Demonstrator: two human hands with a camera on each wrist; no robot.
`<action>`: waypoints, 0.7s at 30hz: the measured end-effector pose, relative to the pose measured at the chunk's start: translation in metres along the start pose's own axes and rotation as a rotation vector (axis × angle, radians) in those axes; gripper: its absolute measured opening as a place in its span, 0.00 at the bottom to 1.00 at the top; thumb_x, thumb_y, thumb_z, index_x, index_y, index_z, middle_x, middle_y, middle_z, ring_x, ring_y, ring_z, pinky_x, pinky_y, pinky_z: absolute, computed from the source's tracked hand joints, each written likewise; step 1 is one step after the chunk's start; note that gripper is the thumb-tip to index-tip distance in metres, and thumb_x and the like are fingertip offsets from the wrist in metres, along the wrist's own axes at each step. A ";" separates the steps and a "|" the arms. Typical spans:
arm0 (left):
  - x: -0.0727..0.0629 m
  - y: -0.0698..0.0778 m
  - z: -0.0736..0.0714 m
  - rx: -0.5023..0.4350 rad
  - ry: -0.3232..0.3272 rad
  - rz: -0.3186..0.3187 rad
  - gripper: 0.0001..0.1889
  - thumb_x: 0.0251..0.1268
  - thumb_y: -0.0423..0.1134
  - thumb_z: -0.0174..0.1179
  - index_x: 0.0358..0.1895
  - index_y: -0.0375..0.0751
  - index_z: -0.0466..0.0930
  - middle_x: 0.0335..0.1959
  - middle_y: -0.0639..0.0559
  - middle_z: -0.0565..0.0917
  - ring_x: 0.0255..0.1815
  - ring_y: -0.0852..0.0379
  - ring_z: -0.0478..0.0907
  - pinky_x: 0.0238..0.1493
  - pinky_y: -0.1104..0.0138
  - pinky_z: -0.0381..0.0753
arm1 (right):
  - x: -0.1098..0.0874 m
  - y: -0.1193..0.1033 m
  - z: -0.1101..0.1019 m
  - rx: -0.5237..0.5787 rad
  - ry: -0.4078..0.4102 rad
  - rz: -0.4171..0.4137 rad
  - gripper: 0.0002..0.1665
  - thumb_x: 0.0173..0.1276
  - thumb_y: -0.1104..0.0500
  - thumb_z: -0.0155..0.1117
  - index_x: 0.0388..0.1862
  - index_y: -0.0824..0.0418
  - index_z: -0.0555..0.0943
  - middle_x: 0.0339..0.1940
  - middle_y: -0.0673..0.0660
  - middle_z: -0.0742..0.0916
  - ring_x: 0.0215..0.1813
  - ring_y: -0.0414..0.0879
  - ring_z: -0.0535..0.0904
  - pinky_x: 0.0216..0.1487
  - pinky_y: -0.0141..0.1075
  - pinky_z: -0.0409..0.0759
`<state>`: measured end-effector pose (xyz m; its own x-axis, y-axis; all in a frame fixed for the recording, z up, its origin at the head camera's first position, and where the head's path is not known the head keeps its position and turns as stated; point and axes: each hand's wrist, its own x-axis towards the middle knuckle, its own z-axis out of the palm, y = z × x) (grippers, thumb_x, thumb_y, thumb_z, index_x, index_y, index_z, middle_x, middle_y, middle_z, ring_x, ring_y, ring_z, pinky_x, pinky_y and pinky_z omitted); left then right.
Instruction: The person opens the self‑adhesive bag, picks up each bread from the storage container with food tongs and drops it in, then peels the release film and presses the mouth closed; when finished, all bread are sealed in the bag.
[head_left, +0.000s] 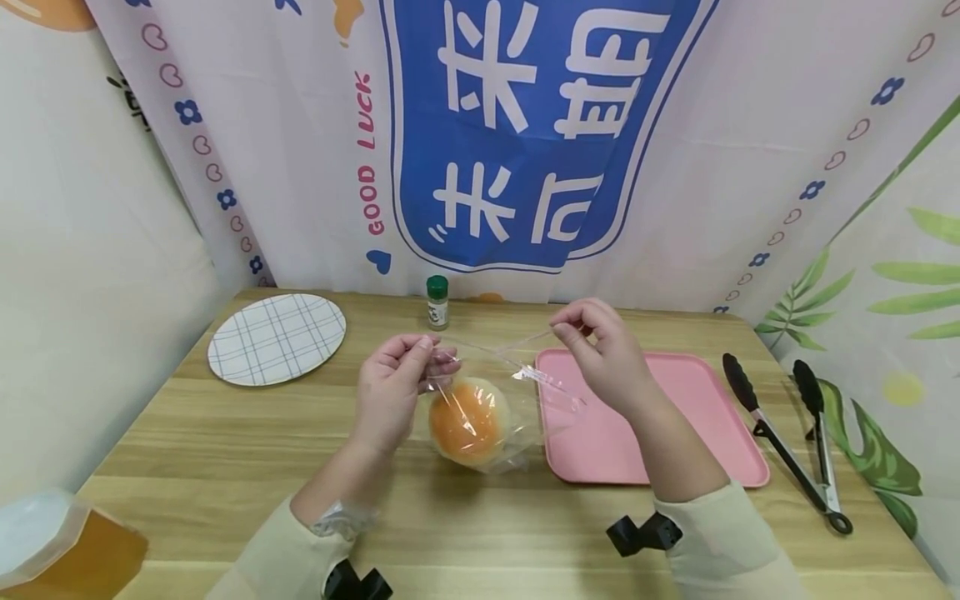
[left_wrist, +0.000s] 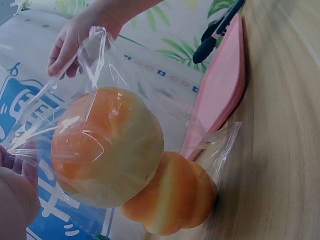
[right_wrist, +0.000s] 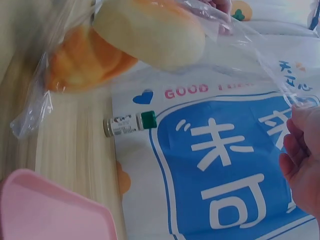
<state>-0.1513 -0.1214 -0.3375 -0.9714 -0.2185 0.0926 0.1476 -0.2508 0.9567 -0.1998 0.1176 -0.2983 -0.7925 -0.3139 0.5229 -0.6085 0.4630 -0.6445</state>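
Observation:
A clear plastic bag [head_left: 536, 408] hangs between the two hands above the wooden table. My left hand [head_left: 390, 392] pinches one side of its top edge. With thumb and fingers, my right hand [head_left: 609, 362] pinches the other side, the film stretched between them. Inside the bag sits a round bun [head_left: 467, 423] with a glossy orange-brown top. Below it in the left wrist view is a second, lobed golden bread piece [left_wrist: 172, 197], largely hidden in the head view. The bag's lower corner [right_wrist: 25, 122] shows in the right wrist view.
A pink tray [head_left: 592, 462] lies under and beside the right hand, with black-tipped tongs [head_left: 795, 467] to its right. A checked white plate [head_left: 277, 340] lies back left. A green-capped shaker [head_left: 437, 304] stands by the printed cloth. An amber-filled container [head_left: 90, 554] is front left.

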 end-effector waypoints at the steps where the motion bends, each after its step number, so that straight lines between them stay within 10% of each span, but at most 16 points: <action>1: 0.000 0.000 0.000 -0.009 0.001 -0.003 0.08 0.75 0.32 0.49 0.45 0.30 0.75 0.28 0.59 0.88 0.32 0.60 0.88 0.37 0.68 0.89 | -0.001 0.002 -0.002 0.006 0.017 0.000 0.04 0.71 0.69 0.58 0.38 0.68 0.81 0.38 0.59 0.83 0.42 0.40 0.71 0.45 0.27 0.72; 11: 0.003 0.002 -0.001 -0.056 0.032 -0.005 0.07 0.75 0.32 0.50 0.45 0.33 0.76 0.28 0.58 0.88 0.32 0.60 0.88 0.36 0.68 0.89 | -0.008 0.017 -0.023 0.008 0.138 0.056 0.05 0.71 0.67 0.58 0.37 0.70 0.80 0.38 0.60 0.81 0.38 0.34 0.69 0.41 0.22 0.68; 21: 0.006 0.002 -0.006 -0.052 0.090 -0.014 0.07 0.75 0.35 0.52 0.44 0.35 0.77 0.28 0.59 0.88 0.34 0.60 0.88 0.36 0.69 0.88 | -0.017 0.030 -0.041 0.030 0.181 0.144 0.09 0.75 0.65 0.55 0.41 0.71 0.79 0.35 0.37 0.74 0.38 0.34 0.68 0.40 0.23 0.66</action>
<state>-0.1556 -0.1284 -0.3369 -0.9531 -0.2981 0.0514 0.1454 -0.3024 0.9420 -0.2030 0.1707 -0.3043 -0.8526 -0.0913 0.5145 -0.4932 0.4661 -0.7345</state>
